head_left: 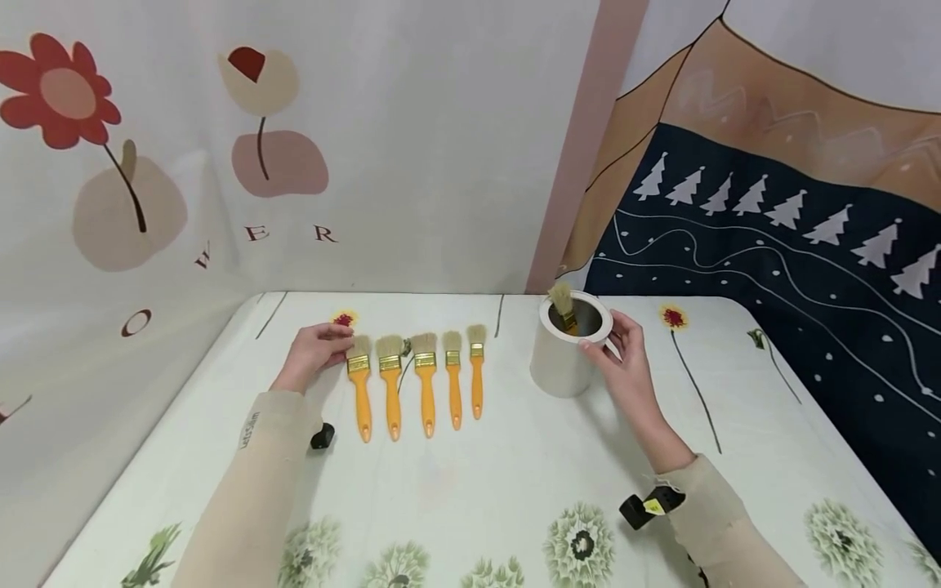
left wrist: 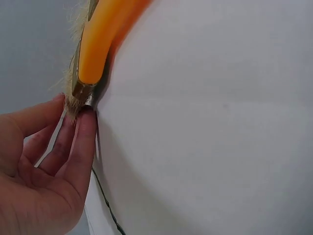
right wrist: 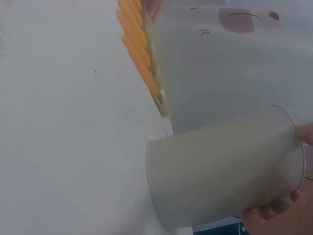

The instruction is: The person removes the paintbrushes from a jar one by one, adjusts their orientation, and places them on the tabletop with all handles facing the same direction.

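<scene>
Several paintbrushes with orange handles and pale bristles lie in a row on the table. My left hand (head_left: pixel 316 353) is at the bristle end of the leftmost paintbrush (head_left: pixel 361 396); in the left wrist view its thumb and fingers pinch the bristles (left wrist: pixel 73 105). On the right, a whitish can (head_left: pixel 562 363) stands upright with its top open. My right hand (head_left: pixel 625 359) grips the can near its rim from the right side, thumb toward the front. Inside the can one more paintbrush (head_left: pixel 563 306) stands bristles up, leaning on the rim, its lower handle hidden.
A white cloth printed with flowers covers the table (head_left: pixel 470 506). Behind it hangs a light curtain (head_left: pixel 441 163) with flower prints and letters, and to the right a dark blue patterned cloth (head_left: pixel 735 245) with trees.
</scene>
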The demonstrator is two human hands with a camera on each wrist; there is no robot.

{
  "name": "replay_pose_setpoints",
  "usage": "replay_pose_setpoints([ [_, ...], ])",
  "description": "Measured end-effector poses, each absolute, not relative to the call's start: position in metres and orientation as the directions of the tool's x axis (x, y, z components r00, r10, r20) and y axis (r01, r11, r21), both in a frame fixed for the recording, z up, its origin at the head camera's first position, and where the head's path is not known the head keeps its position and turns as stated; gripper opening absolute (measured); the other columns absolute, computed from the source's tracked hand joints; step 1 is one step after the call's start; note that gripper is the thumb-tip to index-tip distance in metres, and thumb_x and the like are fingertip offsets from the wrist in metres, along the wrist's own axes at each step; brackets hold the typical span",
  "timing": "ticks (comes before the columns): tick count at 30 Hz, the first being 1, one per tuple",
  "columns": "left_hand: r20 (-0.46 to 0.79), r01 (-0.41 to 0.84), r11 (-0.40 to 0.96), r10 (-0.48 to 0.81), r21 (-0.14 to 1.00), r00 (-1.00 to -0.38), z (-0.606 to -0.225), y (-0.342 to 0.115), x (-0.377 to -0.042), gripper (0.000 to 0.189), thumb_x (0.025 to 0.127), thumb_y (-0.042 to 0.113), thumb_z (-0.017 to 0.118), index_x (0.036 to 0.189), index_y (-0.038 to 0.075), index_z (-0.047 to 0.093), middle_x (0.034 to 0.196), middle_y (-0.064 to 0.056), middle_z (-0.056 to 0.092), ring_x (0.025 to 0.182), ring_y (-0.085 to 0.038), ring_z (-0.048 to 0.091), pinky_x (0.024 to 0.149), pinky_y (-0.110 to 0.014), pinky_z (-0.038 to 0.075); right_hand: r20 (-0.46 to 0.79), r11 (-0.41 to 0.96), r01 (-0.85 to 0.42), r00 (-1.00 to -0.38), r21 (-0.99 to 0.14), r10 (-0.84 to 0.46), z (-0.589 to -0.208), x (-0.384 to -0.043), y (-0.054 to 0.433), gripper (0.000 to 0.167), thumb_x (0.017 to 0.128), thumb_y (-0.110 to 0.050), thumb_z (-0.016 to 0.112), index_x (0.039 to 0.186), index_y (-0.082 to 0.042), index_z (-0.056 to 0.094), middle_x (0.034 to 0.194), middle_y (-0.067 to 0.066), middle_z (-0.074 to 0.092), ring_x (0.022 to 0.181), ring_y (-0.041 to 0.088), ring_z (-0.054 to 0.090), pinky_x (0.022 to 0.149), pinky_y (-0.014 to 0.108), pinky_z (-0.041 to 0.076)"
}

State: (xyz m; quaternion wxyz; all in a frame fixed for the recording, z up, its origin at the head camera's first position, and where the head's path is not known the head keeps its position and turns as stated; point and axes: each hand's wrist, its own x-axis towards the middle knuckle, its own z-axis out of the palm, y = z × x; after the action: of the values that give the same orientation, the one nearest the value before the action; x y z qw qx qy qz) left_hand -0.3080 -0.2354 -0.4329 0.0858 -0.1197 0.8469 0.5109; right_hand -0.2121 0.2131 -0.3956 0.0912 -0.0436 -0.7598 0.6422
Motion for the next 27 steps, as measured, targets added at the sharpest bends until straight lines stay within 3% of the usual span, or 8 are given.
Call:
replay_pose_setpoints([
  [7, -0.2, -0.242, 0.449, -0.141, 0.86, -0.97, -0.427, -0.235, -0.308, 0.04, 0.102, 0.018, 0.056, 0.14, 0.007, 0.053, 0.144, -0.016, 0.053, 0.127, -0.024, 0.053, 0.106, -0.031, 0.051, 0.078, 0.177, -0.045, -0.98, -0.983, 0.183, -0.394, -0.213, 0.212, 0.074, 0.098, -0.02, 0.064, 0.155, -0.009, 0.019, 0.161, 0.01, 0.029, 0.151, 0.023, 0.028, 0.126, 0.043, 0.026],
  [15, -0.071, -0.071, 0.485, -0.018, 0.872, -0.997, -0.411, -0.211, -0.313, 0.041, 0.101, 0.019, 0.058, 0.139, 0.003, 0.053, 0.141, -0.019, 0.057, 0.127, -0.031, 0.056, 0.106, -0.034, 0.052, 0.074, 0.181, -0.04, -0.98, -0.983, 0.187, -0.395, -0.212, 0.213, 0.074, 0.098, -0.021, 0.064, 0.155, -0.009, 0.019, 0.161, 0.011, 0.029, 0.151, 0.023, 0.028, 0.126, 0.043, 0.027],
  [21, -0.036, -0.004, 0.394, 0.075, 0.919, -0.997, -0.391, -0.173, -0.311, 0.044, 0.101, 0.021, 0.059, 0.141, 0.003, 0.051, 0.142, -0.018, 0.056, 0.132, -0.033, 0.054, 0.113, -0.043, 0.046, 0.078, 0.177, -0.045, -0.98, -0.983, 0.183, -0.394, -0.213, 0.211, 0.074, 0.097, -0.02, 0.065, 0.155, -0.009, 0.019, 0.16, 0.012, 0.029, 0.151, 0.023, 0.028, 0.126, 0.043, 0.027],
  [27, 0.004, 0.049, 0.264, 0.169, 0.963, -0.986, -0.369, -0.118, -0.307, 0.041, 0.099, 0.02, 0.063, 0.137, 0.004, 0.055, 0.138, -0.015, 0.059, 0.128, -0.03, 0.056, 0.112, -0.039, 0.048, 0.08, 0.178, -0.046, -0.979, -0.983, 0.187, -0.395, -0.212, 0.213, 0.074, 0.097, -0.018, 0.065, 0.155, -0.007, 0.019, 0.159, 0.013, 0.029, 0.151, 0.025, 0.028, 0.126, 0.045, 0.027],
])
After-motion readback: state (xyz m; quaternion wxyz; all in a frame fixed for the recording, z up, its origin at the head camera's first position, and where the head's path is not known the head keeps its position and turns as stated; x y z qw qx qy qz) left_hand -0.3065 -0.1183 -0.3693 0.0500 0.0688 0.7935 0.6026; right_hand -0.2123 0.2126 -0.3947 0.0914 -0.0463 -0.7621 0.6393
